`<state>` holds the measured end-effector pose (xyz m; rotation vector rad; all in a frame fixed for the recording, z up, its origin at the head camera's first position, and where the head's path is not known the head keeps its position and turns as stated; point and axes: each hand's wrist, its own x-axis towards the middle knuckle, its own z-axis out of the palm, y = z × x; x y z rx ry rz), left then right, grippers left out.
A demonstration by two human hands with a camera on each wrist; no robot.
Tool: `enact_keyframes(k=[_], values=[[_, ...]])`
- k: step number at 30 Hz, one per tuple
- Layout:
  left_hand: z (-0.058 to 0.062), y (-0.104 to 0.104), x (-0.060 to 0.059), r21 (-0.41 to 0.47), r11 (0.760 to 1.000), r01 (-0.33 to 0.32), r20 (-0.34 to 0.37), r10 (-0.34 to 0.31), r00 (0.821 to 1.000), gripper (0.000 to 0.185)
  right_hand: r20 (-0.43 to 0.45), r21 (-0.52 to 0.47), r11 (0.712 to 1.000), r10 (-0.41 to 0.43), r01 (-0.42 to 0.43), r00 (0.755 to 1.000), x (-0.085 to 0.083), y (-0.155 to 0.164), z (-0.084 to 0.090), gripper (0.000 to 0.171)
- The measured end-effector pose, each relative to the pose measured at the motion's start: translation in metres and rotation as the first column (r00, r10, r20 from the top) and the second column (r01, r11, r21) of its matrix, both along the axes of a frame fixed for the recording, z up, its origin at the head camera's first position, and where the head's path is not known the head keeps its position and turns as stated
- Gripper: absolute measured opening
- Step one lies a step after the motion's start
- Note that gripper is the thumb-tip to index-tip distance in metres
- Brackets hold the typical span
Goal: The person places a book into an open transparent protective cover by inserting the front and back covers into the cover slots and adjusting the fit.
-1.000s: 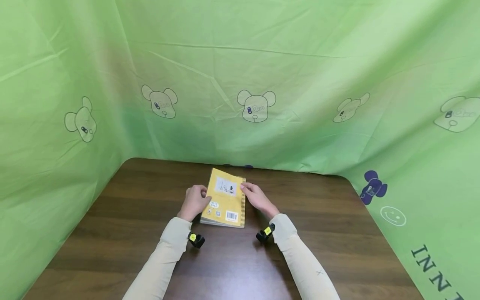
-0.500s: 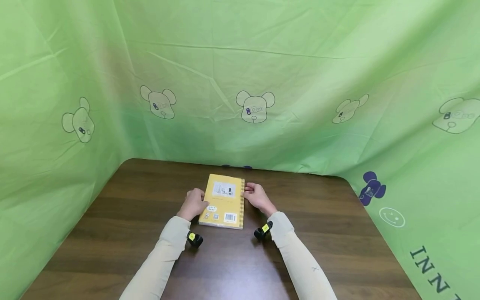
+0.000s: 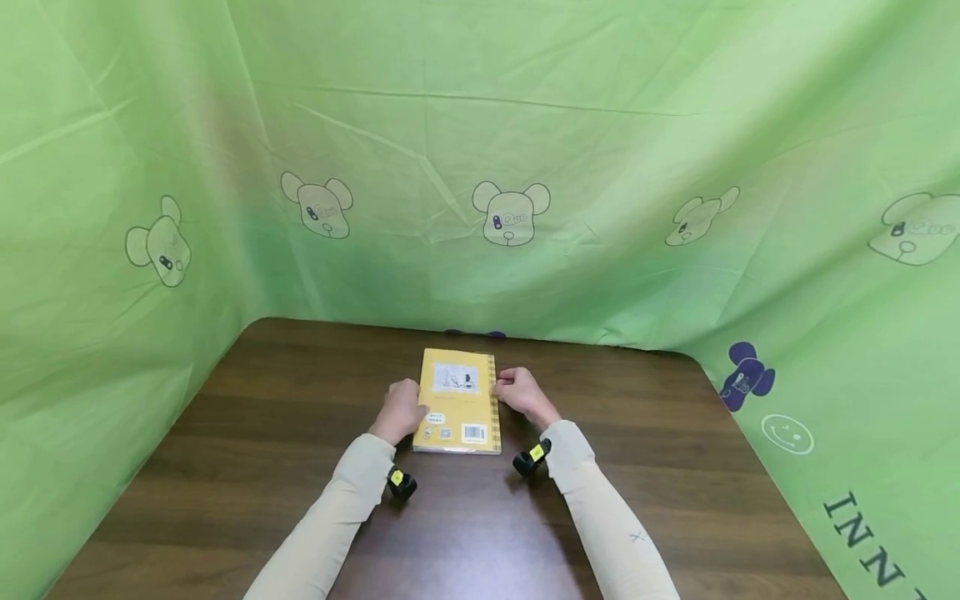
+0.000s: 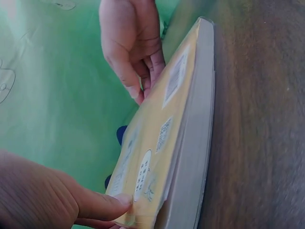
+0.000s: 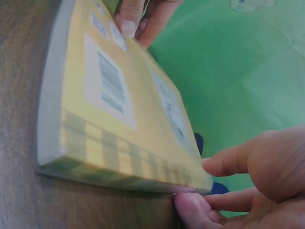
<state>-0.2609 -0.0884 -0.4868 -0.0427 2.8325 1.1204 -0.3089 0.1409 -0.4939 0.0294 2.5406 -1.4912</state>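
Two hands at the sides of a yellow paperback book on a dark wooden worktop.

The yellow paperback book lies flat, back cover up, at the middle of the dark brown wooden worktop, near the far green printed cloth backdrop. The left hand holds its left edge, thumb on the cover, grip grasping the book. The right hand holds the right edge, fingers curled around it, thumb beneath the corner in the right wrist view.

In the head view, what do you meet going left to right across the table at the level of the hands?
Left hand → yellow book → right hand, all on the brown table.
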Motion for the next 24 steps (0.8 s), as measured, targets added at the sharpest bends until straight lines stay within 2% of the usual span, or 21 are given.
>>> enact_keyframes(k=[5, 13, 20, 24], values=[[-0.002, 0.005, -0.001, -0.002, 1.000, 0.002, -0.006, -0.002, 1.000, 0.031, 0.042, -0.019, 1.000, -0.009, 0.010, 0.999, 0.001, 0.002, 0.005, 0.047], [0.000, 0.006, 0.001, 0.002, 1.000, 0.003, -0.027, -0.003, 1.000, 0.018, 0.141, -0.092, 0.995, -0.014, 0.027, 0.990, -0.002, 0.004, 0.010, 0.046], [0.001, 0.009, 0.000, 0.000, 1.000, 0.003, -0.033, -0.003, 0.999, 0.009, 0.168, -0.061, 0.997, -0.026, 0.036, 0.985, -0.003, 0.003, 0.012, 0.056], [0.001, 0.010, -0.001, 0.001, 1.000, 0.010, -0.037, -0.010, 0.999, 0.012, 0.168, -0.044, 0.999, -0.005, 0.012, 0.986, -0.004, 0.002, 0.014, 0.044]])
